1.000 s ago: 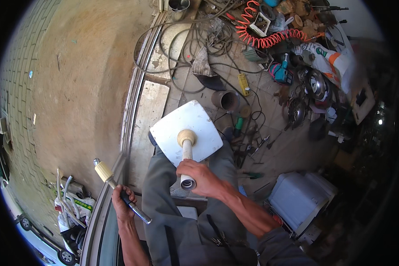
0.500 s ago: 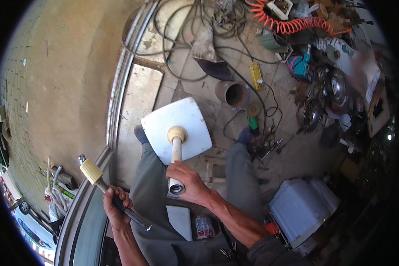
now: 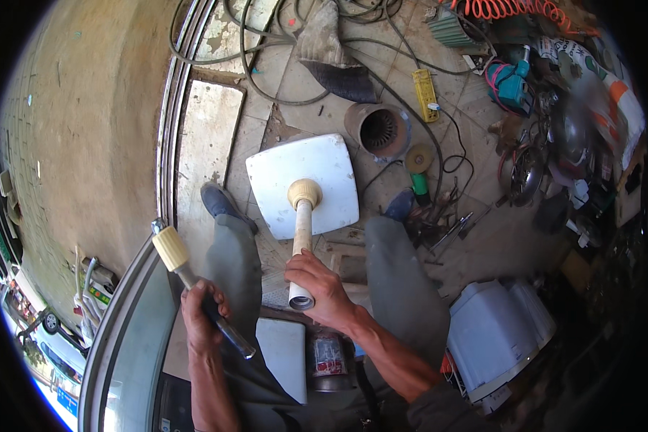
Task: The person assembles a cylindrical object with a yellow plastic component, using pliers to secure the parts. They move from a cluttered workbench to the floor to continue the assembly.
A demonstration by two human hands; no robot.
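Note:
My left hand (image 3: 203, 317) is closed round a metal rod (image 3: 236, 341), held at a slant. Its middle is dark, its ends are shiny, and a ribbed cream sleeve (image 3: 171, 248) sits near the upper end. The fingers of my right hand (image 3: 322, 284) wrap round a cream pedestal tube (image 3: 303, 229) close to its open end, which faces me. At the far end, the tube meets a ribbed cream collar (image 3: 304, 193) on a white square base plate (image 3: 272, 169). The plate is scuffed at its edges. The rod and the tube are apart.
Beyond the plate lie a rusty cylinder (image 3: 363, 124), a yellow power strip (image 3: 425, 93) and dark cables. A teal power tool (image 3: 513, 88) and metal clutter fill the right. A grey plastic bin (image 3: 497, 331) stands near my right knee; a metal-framed glass door (image 3: 133, 353) borders the left.
The view has shifted, and the base plate now appears farther right and a little higher. Both hands keep their grips. The rod's sleeved end has come nearer to the tube.

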